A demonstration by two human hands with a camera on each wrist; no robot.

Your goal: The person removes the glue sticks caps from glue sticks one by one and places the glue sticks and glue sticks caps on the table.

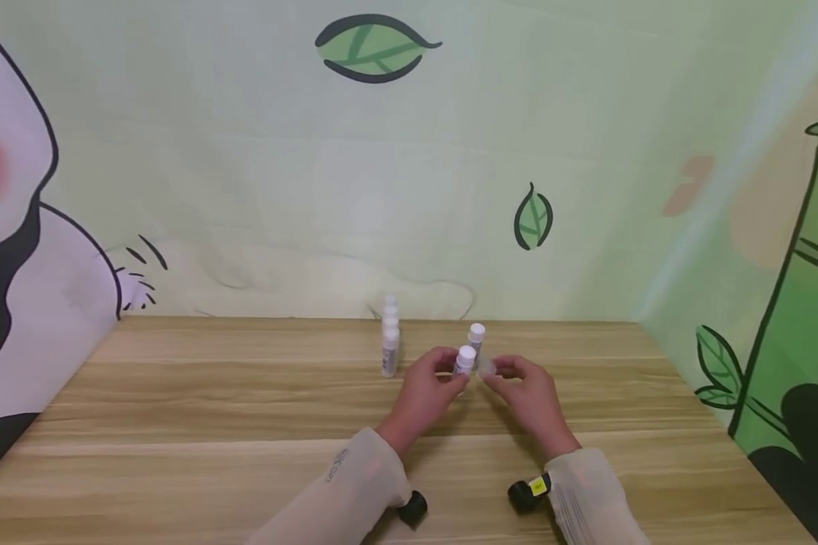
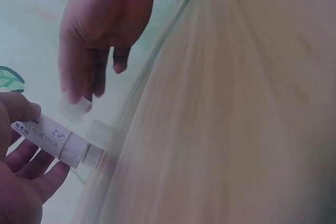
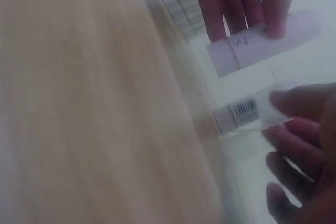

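Observation:
A white glue stick (image 2: 44, 135), its label reading "GLUE STICK", is held between the thumb and fingers of my left hand (image 1: 426, 386). My right hand (image 1: 528, 390) pinches a small translucent cap (image 1: 486, 367) by its side, just right of that glue stick. Behind both hands a second glue stick (image 1: 476, 333) stands upright on the table. In the right wrist view its barcode label (image 3: 244, 109) shows beyond the cap, which overlaps its end. The left hand's fingers partly cover the label of the held stick.
Several white glue sticks (image 1: 390, 352) stand in a row, one behind another, left of the hands. The wood-grain table (image 1: 245, 393) ends at a backdrop (image 1: 245, 189) printed with leaves. Black wrist cameras (image 1: 522, 496) hang under both sleeves.

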